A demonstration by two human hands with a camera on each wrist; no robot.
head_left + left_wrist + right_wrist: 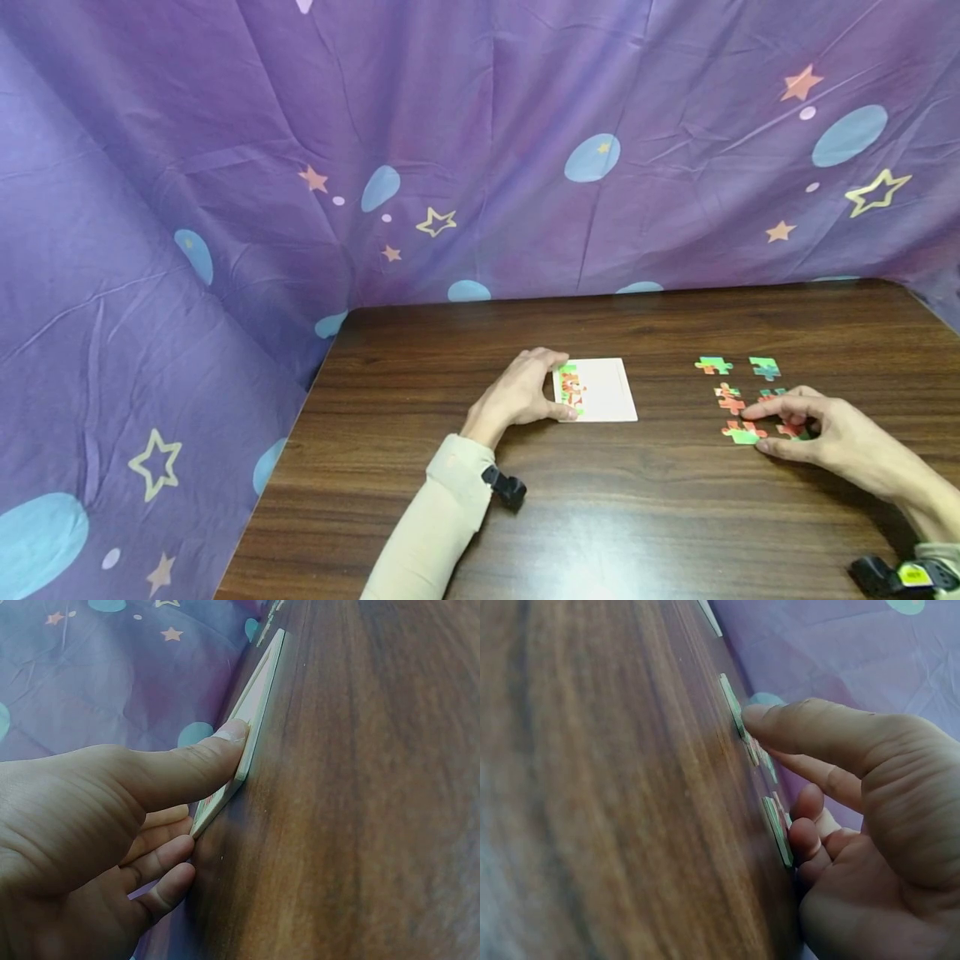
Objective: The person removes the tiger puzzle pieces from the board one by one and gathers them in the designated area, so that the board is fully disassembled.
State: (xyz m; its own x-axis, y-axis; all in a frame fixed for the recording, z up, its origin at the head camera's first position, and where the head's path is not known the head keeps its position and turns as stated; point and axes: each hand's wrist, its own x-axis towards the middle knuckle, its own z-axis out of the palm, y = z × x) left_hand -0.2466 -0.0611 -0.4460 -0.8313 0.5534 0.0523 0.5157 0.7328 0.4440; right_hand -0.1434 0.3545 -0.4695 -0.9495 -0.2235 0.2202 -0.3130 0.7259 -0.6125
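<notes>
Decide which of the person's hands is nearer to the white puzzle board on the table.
Left. The left hand grips the white puzzle board at its left edge; the right hand is apart, among the loose puzzle pieces.

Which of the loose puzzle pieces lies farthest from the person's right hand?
The green piece at the far left of the back row. The others sit beside or under the right hand, whose fingers reach among them.

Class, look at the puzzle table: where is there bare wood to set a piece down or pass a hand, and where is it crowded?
Bare wood lies between the white puzzle board and the loose pieces, behind them toward the purple cloth, and along the near edge. It is crowded under the right hand, among the pieces.
</notes>
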